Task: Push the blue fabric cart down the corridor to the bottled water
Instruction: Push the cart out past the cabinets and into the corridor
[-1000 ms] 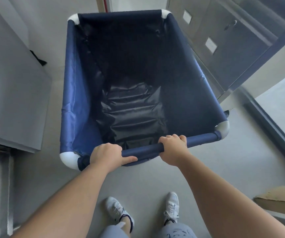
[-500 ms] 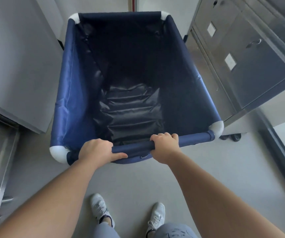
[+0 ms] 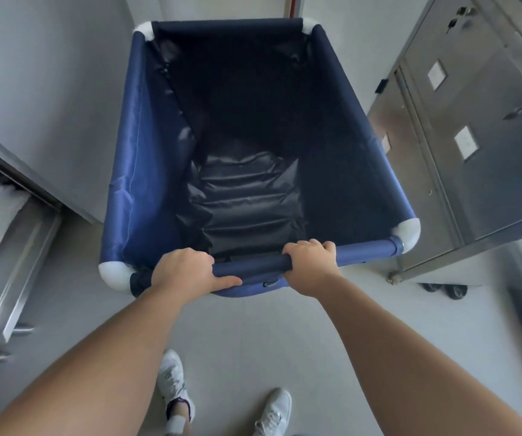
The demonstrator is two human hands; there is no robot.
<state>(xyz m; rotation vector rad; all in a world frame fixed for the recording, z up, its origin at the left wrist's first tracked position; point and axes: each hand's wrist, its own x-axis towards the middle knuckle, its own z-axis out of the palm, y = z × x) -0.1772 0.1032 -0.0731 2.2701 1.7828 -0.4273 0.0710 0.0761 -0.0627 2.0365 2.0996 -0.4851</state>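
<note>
The blue fabric cart (image 3: 133, 158) fills the middle of the view, a deep navy bin with white corner caps and a dark, empty, creased bottom. My left hand (image 3: 187, 269) grips the near padded rail left of centre, thumb along the underside. My right hand (image 3: 311, 262) is closed over the same rail to the right. No bottled water is in view.
A steel cabinet (image 3: 479, 146) with labelled doors stands close on the right, its casters (image 3: 448, 289) by the floor. On the left, a grey wall panel and a steel shelf unit (image 3: 11, 253) sit close to the cart. My white shoes (image 3: 174, 385) are on the grey floor.
The cart has rolled forward along the corridor; the steel cabinet and left shelf unit have slid back toward me. Both hands keep their grip on the rail.
</note>
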